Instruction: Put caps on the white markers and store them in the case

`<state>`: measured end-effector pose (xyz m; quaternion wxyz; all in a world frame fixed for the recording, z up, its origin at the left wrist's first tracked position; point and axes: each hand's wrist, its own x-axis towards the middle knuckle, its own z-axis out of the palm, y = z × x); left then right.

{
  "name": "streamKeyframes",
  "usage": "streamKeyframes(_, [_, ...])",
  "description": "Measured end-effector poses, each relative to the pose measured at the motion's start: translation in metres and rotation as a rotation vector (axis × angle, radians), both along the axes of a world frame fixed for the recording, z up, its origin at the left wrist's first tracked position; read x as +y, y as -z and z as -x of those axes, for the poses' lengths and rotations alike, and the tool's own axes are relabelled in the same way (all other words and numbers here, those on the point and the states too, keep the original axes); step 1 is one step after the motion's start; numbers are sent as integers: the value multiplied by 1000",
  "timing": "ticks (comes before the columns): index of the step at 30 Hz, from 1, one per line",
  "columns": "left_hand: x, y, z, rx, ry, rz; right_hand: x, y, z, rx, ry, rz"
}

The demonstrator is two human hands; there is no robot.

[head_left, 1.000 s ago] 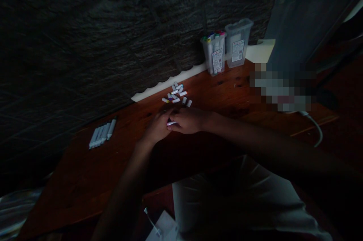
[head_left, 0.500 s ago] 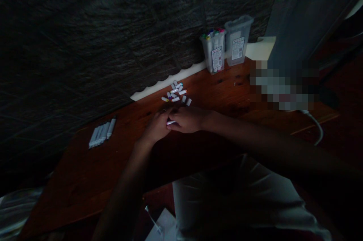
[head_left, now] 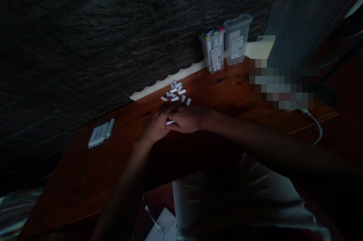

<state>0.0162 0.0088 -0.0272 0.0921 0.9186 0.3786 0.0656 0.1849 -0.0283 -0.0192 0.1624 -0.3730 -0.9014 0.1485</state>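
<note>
Above a reddish-brown wooden counter (head_left: pixel 70 180), the person's two bare hands are meeting, fingers overlapping. The right hand (head_left: pixel 187 119) is closing around a short white cylindrical piece with a purplish end (head_left: pixel 170 122), which is showing between its fingers with that end pointing toward the left hand. The left hand (head_left: pixel 156 125) is pressing against the right one, its fingertips hidden, so whether it is also gripping the piece I cannot tell. Just beyond the hands, a loose cluster of short white caps with coloured ends (head_left: pixel 173 90) is lying near a white strip with a scalloped edge (head_left: pixel 167 81), which is running along the dark, rough-textured wall (head_left: pixel 99 37). Well to the left, slim white markers (head_left: pixel 99 134) are lying side by side in a row. Farther right, a clear plastic container (head_left: pixel 210 53) is holding upright white markers with coloured tops, and a second clear plastic container (head_left: pixel 237 26) is standing just beside it.
</note>
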Motion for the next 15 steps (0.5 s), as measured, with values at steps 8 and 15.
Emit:
streamKeyframes(8, [-2,-1,0,-23,-7,18,-1,1,0,18,13,-26])
streamKeyframes(15, [-3,0,1,-74,-7,38,-1,4,0,17,38,-17])
